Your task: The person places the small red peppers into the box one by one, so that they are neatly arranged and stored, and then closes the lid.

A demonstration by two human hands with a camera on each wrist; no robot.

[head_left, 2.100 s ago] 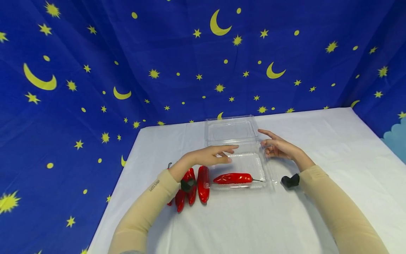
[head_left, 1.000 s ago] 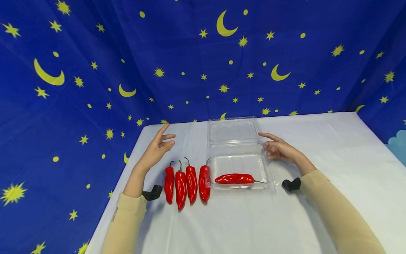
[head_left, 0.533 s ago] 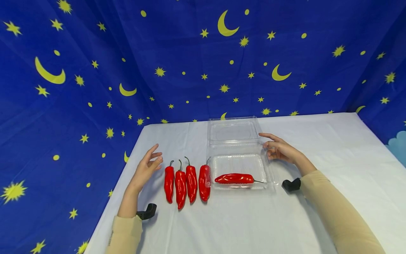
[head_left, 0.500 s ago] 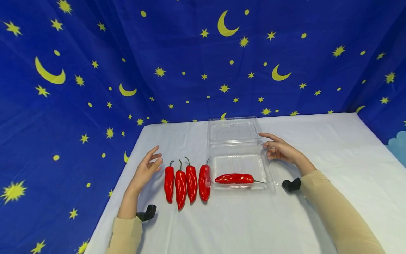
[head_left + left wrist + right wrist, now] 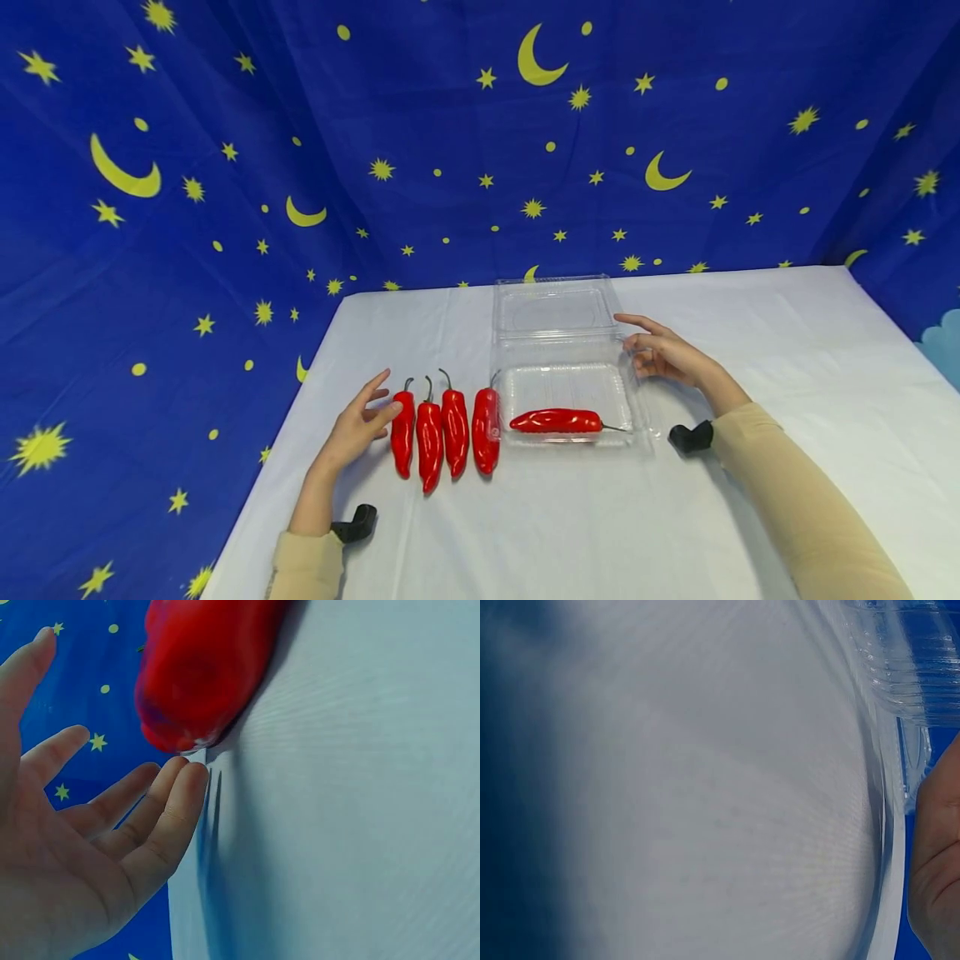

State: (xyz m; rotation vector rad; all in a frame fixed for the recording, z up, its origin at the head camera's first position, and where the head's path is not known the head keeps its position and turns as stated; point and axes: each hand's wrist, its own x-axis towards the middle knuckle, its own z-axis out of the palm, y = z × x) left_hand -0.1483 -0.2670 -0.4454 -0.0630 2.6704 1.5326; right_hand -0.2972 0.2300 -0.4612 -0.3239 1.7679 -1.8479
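Several red chili peppers with thin dark stems lie side by side on the white table, left of a clear plastic clamshell box [image 5: 573, 379]. My left hand [image 5: 358, 432] is beside the leftmost chili pepper [image 5: 402, 442], thumb overlapping its upper part in the head view. In the left wrist view its fingers are loosely spread, with a red chili pepper [image 5: 210, 667] just beyond the fingertips. One chili pepper [image 5: 557, 420] lies crosswise along the front of the box. My right hand [image 5: 667, 354] stays at the box's right edge, index finger extended and the others loosely bent.
The box's lid [image 5: 555, 308] is folded back toward the blue star-and-moon curtain [image 5: 450, 108]. The rightmost chili pepper in the row [image 5: 486, 442] partly overlaps the box's left rim. Black wrist mounts [image 5: 358, 523] sit under both wrists.
My left hand has moved from over the box to the left side, then down to the leftmost chili pepper. The right hand, box and chili peppers stay as they were.
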